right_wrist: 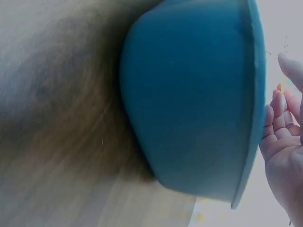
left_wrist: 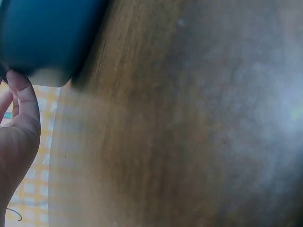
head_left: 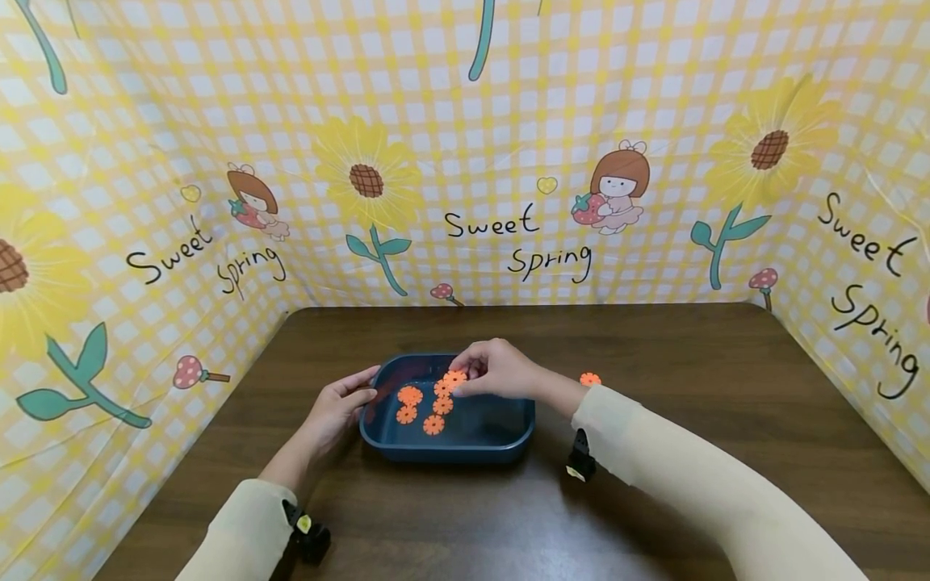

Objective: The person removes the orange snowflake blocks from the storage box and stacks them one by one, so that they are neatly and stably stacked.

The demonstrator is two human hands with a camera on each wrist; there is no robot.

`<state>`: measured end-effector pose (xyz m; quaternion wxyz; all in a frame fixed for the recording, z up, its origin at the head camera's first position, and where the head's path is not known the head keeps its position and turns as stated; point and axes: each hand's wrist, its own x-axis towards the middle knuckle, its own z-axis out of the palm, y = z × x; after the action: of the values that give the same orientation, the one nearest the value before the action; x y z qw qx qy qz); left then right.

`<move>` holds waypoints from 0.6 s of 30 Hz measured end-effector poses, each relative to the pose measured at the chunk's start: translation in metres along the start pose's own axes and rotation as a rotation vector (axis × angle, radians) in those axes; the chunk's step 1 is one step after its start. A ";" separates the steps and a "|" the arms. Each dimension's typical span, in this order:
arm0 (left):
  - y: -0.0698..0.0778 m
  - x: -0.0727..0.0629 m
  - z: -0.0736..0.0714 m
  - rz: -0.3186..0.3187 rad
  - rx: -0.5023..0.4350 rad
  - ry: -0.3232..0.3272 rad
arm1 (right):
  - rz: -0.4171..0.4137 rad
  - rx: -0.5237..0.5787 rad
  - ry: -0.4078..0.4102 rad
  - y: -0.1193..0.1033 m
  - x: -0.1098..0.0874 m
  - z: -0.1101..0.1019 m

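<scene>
A dark blue plastic box [head_left: 465,454] with rounded corners stands on the table, several orange snowflake-shaped discs [head_left: 409,396] showing inside its outline. My left hand [head_left: 338,407] grips the box's left end, thumb at the rim and fingers along the outer wall; the thumb [left_wrist: 21,85] shows against the box [left_wrist: 52,38] in the left wrist view. Over the back right of the box, my right hand [head_left: 501,371] pinches an orange snowflake disc [head_left: 454,378] between thumb and fingers. More discs [head_left: 442,405] run below it in a line. In the right wrist view, the box wall [right_wrist: 199,94] partly covers the right hand [right_wrist: 284,146].
Another orange disc [head_left: 590,378] lies on the brown wooden table [head_left: 465,524] right of the box, beside the right wrist. A yellow checked cloth [head_left: 465,161] with printed flowers surrounds the table at the back and both sides.
</scene>
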<state>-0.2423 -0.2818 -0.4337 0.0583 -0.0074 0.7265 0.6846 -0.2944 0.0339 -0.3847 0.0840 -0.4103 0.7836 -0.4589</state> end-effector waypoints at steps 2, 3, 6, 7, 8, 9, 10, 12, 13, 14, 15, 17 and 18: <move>0.000 0.000 0.000 0.001 0.000 -0.002 | 0.004 0.002 0.021 0.002 -0.004 -0.005; 0.000 0.000 0.000 0.001 0.001 -0.003 | 0.005 0.008 0.031 0.001 -0.006 -0.008; 0.000 -0.001 0.000 0.002 0.000 -0.007 | 0.012 0.033 0.059 0.002 -0.014 -0.017; 0.000 -0.001 0.000 0.003 0.001 -0.009 | 0.017 0.035 0.069 0.003 -0.017 -0.020; 0.000 -0.001 0.000 0.005 0.002 -0.010 | 0.020 0.036 0.080 0.003 -0.020 -0.023; 0.000 -0.001 0.000 0.007 0.002 -0.011 | 0.024 0.037 0.091 0.004 -0.023 -0.027; 0.000 -0.002 0.000 0.008 0.001 -0.011 | 0.027 0.038 0.102 0.005 -0.025 -0.030; 0.000 -0.002 0.000 0.011 -0.003 -0.009 | 0.038 0.031 0.126 0.007 -0.031 -0.036; 0.000 -0.002 0.000 0.011 -0.003 -0.008 | 0.039 0.026 0.137 0.008 -0.033 -0.039; 0.000 -0.002 0.000 0.012 -0.004 -0.008 | 0.041 0.023 0.149 0.009 -0.036 -0.042; 0.000 -0.002 0.000 0.012 -0.004 -0.007 | 0.048 0.024 0.160 0.009 -0.039 -0.044; 0.000 -0.002 0.000 0.011 -0.004 -0.005 | 0.056 0.026 0.179 0.011 -0.045 -0.048; 0.000 -0.002 0.000 0.010 -0.002 -0.004 | 0.059 0.026 0.186 0.012 -0.047 -0.050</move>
<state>-0.2407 -0.2816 -0.4336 0.0564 -0.0023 0.7256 0.6858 -0.2962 0.1038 -0.3777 0.0299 -0.3413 0.7937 -0.5027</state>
